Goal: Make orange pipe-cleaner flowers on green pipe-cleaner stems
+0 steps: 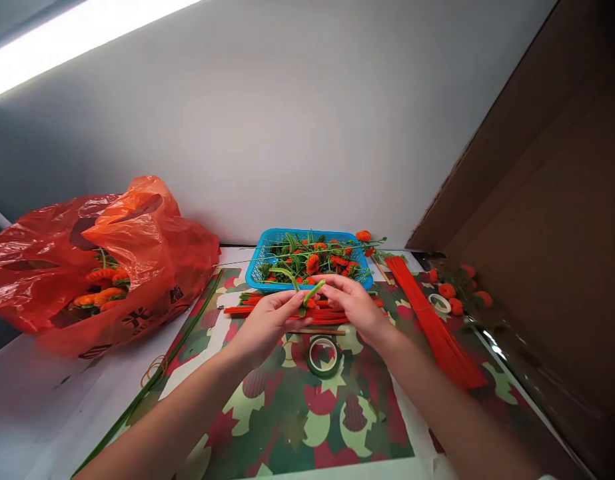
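Observation:
Above the middle of the mat, my left hand [272, 319] pinches a small piece of bent green pipe cleaners [312, 293]. A bit of orange shows at its lower end. One green strand curves up to the left and another points up to the right. My right hand [357, 308] is close on the other side, its fingers curled at the right-hand strand; how firmly they grip is hard to see. Below the hands lies a bundle of red pipe cleaners [332, 315]. A roll of green floral tape [324, 357] rests nearer to me.
A blue basket [252, 270] of orange pumpkin-like pieces with green stems stands behind the hands. On the left sits a red plastic bag [187, 267] with similar pieces. Long red pipe cleaners [432, 327] and a white tape roll [440, 304] lie right, beside a cardboard wall [547, 220].

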Demonstrator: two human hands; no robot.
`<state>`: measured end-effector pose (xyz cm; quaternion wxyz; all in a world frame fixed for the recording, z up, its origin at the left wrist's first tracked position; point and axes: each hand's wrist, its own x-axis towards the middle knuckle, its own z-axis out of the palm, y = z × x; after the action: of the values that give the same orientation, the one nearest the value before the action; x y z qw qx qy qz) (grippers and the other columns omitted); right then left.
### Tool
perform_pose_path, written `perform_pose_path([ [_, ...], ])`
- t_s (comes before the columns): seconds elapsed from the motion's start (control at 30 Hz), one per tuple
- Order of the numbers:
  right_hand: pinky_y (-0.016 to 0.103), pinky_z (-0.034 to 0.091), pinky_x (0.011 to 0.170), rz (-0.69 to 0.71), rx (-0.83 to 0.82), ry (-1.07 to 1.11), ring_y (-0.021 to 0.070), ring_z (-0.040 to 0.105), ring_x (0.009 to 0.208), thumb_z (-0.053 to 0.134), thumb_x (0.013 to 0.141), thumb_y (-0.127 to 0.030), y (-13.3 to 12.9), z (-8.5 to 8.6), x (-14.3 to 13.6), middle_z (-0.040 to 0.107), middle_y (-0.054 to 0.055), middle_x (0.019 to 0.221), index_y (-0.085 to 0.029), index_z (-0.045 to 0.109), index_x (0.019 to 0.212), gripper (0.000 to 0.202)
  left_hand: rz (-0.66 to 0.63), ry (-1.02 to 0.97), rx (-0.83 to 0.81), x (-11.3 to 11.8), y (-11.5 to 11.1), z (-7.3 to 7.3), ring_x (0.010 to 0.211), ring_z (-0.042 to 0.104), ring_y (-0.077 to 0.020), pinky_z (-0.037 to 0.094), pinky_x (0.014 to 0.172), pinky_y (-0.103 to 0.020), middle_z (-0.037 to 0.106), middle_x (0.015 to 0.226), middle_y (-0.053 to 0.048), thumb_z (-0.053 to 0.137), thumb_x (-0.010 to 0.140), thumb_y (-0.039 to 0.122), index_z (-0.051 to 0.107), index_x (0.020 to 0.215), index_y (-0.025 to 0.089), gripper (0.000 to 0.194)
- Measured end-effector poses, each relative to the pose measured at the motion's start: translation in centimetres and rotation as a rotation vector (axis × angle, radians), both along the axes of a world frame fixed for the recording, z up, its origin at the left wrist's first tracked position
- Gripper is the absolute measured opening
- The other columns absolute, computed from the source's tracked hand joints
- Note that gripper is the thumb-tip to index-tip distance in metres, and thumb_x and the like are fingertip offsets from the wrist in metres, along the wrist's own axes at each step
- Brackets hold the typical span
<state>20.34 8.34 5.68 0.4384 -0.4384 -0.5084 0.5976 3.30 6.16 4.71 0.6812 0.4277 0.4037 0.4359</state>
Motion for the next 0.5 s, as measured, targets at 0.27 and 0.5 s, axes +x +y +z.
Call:
perform_pose_path([
  [0.27,0.025,0.046,0.066,0.211,-0.096,0.115,0.0111,0.057,0.068,0.078,0.062,-0.038,-0.97,-0.46,-1.21,0.062,-0.002,0.075,-0.017,0.066,0.086,0.034,-0.224,0.108,0.064,-0.53,-0.51,0.84,0.091,0.067,-0.0232,0.054,0.081,-0.035,0.073,0.1,-0.009,0.067,0.072,0.022,0.072,0.096,0.017,0.025],
  [0.5,0.025,0.044,0.072,0.008,0.129,0.174,0.0116,0.053,0.073,0.071,0.069,-0.032,-0.86,-1.0,-1.02,0.056,-0.003,0.074,-0.02,0.061,0.075,0.017,-0.099,0.088,0.192,-0.75,-0.72,0.89,0.086,0.068,-0.0185,0.055,0.075,-0.031,0.07,0.097,-0.007,0.069,0.077,0.023,0.056,0.104,0.02,0.03],
])
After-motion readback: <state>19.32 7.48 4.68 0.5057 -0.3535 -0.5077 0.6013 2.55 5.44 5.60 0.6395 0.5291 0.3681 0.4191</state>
